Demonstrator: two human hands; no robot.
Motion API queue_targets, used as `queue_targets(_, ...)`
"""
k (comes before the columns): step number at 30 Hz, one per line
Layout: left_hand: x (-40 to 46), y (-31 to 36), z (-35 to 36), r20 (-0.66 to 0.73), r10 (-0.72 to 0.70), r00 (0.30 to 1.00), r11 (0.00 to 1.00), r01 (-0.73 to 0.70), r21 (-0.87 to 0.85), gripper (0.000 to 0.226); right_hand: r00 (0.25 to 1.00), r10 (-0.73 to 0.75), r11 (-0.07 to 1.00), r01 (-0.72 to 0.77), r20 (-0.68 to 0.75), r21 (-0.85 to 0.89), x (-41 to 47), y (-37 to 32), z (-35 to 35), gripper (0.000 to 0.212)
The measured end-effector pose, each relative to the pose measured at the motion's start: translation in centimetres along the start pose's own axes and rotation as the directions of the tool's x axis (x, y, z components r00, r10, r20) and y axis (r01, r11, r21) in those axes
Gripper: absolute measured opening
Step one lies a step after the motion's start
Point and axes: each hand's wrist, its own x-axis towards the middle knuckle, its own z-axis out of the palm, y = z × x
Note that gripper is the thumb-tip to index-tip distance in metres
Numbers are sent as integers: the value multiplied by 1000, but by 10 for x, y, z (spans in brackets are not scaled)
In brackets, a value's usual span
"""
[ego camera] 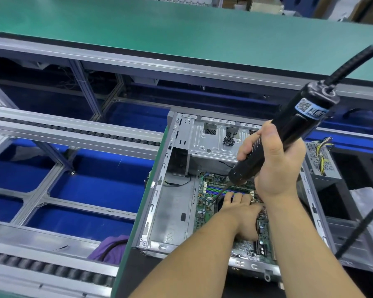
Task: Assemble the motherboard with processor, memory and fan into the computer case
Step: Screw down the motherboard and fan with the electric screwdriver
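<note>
Motherboard (205, 208), stiff but fragile, lies under the flat left hand (243, 214) while the right hand (274, 166) grips the screwdriver (276, 138) at twelve o'clock.

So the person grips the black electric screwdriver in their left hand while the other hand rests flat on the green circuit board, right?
Not quite: the head view shows the right hand gripping the screwdriver. The left hand rests flat on the circuit board.
</note>
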Motion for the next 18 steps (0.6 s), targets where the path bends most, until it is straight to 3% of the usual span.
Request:
queue_targets(6, 0, 1, 0, -7, -2, 1000, 1000, 2, 28, 71, 1000, -12, 1000, 12, -9, 21, 1, -1, -2, 21)
queue_targets(18, -4, 1, -7, 33, 10, 999, 1000, -10, -17, 75, 1000, -21, 1000, 21, 5, 22, 4, -5, -5, 24)
